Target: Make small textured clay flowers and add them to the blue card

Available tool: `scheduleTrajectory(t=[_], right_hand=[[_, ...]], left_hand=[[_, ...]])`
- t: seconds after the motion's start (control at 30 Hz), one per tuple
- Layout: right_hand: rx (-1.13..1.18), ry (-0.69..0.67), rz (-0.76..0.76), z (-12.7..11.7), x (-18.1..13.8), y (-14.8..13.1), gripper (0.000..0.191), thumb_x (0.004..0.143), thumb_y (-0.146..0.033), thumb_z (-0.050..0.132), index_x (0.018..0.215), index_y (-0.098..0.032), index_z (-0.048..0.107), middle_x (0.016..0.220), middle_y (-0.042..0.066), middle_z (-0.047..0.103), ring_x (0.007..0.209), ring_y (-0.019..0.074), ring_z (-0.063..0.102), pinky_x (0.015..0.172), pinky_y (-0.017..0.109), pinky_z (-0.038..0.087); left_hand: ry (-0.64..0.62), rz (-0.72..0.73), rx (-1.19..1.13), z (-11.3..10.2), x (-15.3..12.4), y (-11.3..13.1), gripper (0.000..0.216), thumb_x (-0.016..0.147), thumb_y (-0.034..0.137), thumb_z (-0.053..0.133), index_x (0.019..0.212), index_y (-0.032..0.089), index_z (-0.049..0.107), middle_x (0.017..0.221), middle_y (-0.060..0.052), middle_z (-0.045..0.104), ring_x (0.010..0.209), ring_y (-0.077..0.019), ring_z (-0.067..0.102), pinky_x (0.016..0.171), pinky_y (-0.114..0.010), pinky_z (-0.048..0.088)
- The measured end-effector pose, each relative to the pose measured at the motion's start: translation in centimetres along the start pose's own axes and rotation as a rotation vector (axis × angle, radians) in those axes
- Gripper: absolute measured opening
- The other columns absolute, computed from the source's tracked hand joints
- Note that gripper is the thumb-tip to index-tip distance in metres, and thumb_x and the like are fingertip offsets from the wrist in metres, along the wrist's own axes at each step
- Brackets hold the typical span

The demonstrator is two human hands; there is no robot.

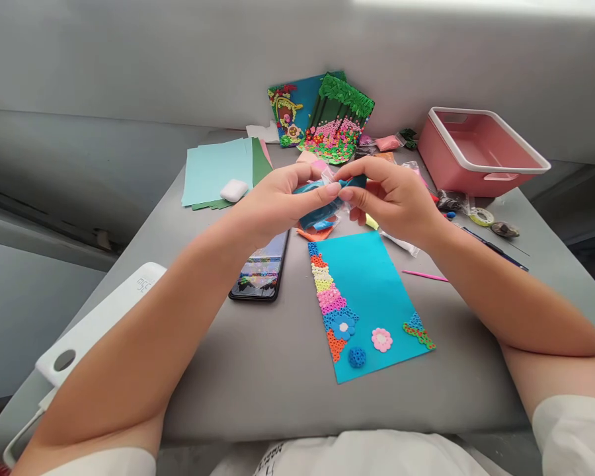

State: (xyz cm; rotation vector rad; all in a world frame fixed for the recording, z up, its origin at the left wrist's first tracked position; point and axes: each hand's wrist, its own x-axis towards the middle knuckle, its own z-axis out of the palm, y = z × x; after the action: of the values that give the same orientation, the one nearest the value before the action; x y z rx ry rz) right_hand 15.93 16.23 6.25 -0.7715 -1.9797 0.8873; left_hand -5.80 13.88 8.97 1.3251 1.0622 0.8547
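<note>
Both my hands meet above the middle of the grey table (258, 357). My left hand (277, 201) is closed around a blue lump of clay in a clear plastic bag (317, 213). My right hand (391, 198) pinches the top of the same bag, fingertips touching those of the left. Below them lies a blue card (371, 291) with coloured clay dots, flowers and a blue ball along its left and lower edges. A black phone (262, 268) with a lit screen lies left of the card.
Pale green and dark green paper sheets (215, 173) with a white earbud case (234, 190) lie at the far left. Two finished clay pictures (327, 116) lean on the back wall. A pink bin (480, 152) stands far right, beside tape, tools and a pink stick (424, 275). A white device (99, 324) sits at the near left edge.
</note>
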Motion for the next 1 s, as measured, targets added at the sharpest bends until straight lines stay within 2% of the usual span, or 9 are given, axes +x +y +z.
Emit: scheduleTrajectory(t=[0.1, 0.33, 0.4, 0.5, 0.57, 0.7, 0.8, 0.9, 1.0], right_hand=[[-0.079, -0.003, -0.025, -0.1, 0.0, 0.2, 0.018, 0.108, -0.036, 0.061, 0.113, -0.022, 0.072, 0.069, -0.005, 0.066, 0.056, 0.0104, 0.066, 0.054, 0.025, 0.052], [-0.376, 0.079, -0.284, 0.6, -0.3, 0.3, 0.016, 0.102, -0.035, 0.077, 0.107, -0.02, 0.075, 0.099, 0.003, 0.079, 0.084, 0.0154, 0.069, 0.074, 0.03, 0.053], [-0.343, 0.192, -0.287, 0.3, -0.1, 0.2, 0.013, 0.106, -0.033, 0.072, 0.1, -0.022, 0.072, 0.09, 0.002, 0.076, 0.075, 0.0135, 0.068, 0.07, 0.03, 0.052], [-0.132, 0.536, -0.312, -1.7, 0.7, 0.5, 0.022, 0.108, -0.043, 0.069, 0.096, -0.026, 0.062, 0.085, 0.0, 0.071, 0.063, 0.0124, 0.068, 0.056, 0.029, 0.047], [0.077, 0.64, -0.263, -3.6, 1.5, 1.0, 0.02, 0.108, -0.045, 0.067, 0.102, -0.028, 0.059, 0.094, 0.003, 0.075, 0.068, 0.0147, 0.074, 0.054, 0.029, 0.048], [0.351, 0.53, -0.032, -5.2, 2.3, 1.8, 0.023, 0.099, -0.042, 0.079, 0.113, -0.029, 0.067, 0.1, 0.003, 0.075, 0.082, 0.0151, 0.074, 0.067, 0.028, 0.057], [0.436, 0.392, 0.113, -3.5, 2.3, 1.8, 0.037, 0.09, -0.056, 0.088, 0.103, -0.026, 0.073, 0.079, -0.002, 0.062, 0.067, 0.0119, 0.063, 0.06, 0.028, 0.054], [0.529, 0.258, 0.31, -1.3, 1.9, 1.4, 0.055, 0.09, -0.075, 0.078, 0.083, -0.021, 0.071, 0.066, -0.003, 0.053, 0.053, 0.0102, 0.052, 0.049, 0.028, 0.046], [0.601, 0.172, 0.356, -0.3, 1.6, 1.3, 0.051, 0.083, -0.068, 0.089, 0.095, -0.022, 0.071, 0.064, -0.005, 0.058, 0.052, 0.0107, 0.053, 0.049, 0.027, 0.045]], left_hand=[[0.014, -0.03, 0.011, 0.5, -0.3, 0.6, 0.016, 0.101, 0.028, 0.078, 0.101, 0.016, 0.068, 0.089, -0.003, 0.073, 0.067, -0.0107, 0.07, 0.055, -0.021, 0.055], [0.056, -0.056, 0.071, 1.0, -0.3, 0.8, 0.022, 0.104, 0.033, 0.076, 0.094, 0.018, 0.065, 0.077, 0.0, 0.07, 0.058, -0.0083, 0.063, 0.051, -0.02, 0.05], [0.061, -0.055, 0.127, 0.8, -0.1, 0.6, 0.017, 0.105, 0.03, 0.073, 0.096, 0.018, 0.066, 0.077, 0.0, 0.069, 0.057, -0.0089, 0.063, 0.048, -0.02, 0.046], [0.098, -0.052, 0.196, 0.2, 0.2, 0.1, 0.014, 0.103, 0.03, 0.074, 0.097, 0.019, 0.068, 0.081, -0.001, 0.07, 0.057, -0.0099, 0.064, 0.047, -0.022, 0.047], [0.134, -0.043, 0.232, -0.2, 0.4, -0.1, 0.016, 0.103, 0.032, 0.074, 0.096, 0.019, 0.068, 0.084, -0.003, 0.072, 0.058, -0.0108, 0.066, 0.047, -0.023, 0.047], [0.108, -0.012, 0.162, -0.6, 0.5, -0.4, 0.019, 0.105, 0.037, 0.071, 0.097, 0.02, 0.066, 0.085, -0.004, 0.072, 0.065, -0.0139, 0.072, 0.048, -0.023, 0.048], [0.055, 0.04, 0.061, -0.6, 0.6, -0.6, 0.021, 0.105, 0.037, 0.071, 0.097, 0.02, 0.063, 0.09, -0.003, 0.069, 0.072, -0.014, 0.074, 0.053, -0.022, 0.051], [0.046, 0.071, 0.004, -0.5, 0.7, -0.8, 0.02, 0.107, 0.038, 0.07, 0.1, 0.019, 0.066, 0.092, -0.002, 0.067, 0.077, -0.0126, 0.072, 0.061, -0.021, 0.054], [0.078, 0.068, -0.05, -0.2, 0.7, -0.7, 0.022, 0.11, 0.039, 0.063, 0.109, 0.02, 0.073, 0.095, -0.003, 0.066, 0.077, -0.0108, 0.066, 0.064, -0.02, 0.053]])
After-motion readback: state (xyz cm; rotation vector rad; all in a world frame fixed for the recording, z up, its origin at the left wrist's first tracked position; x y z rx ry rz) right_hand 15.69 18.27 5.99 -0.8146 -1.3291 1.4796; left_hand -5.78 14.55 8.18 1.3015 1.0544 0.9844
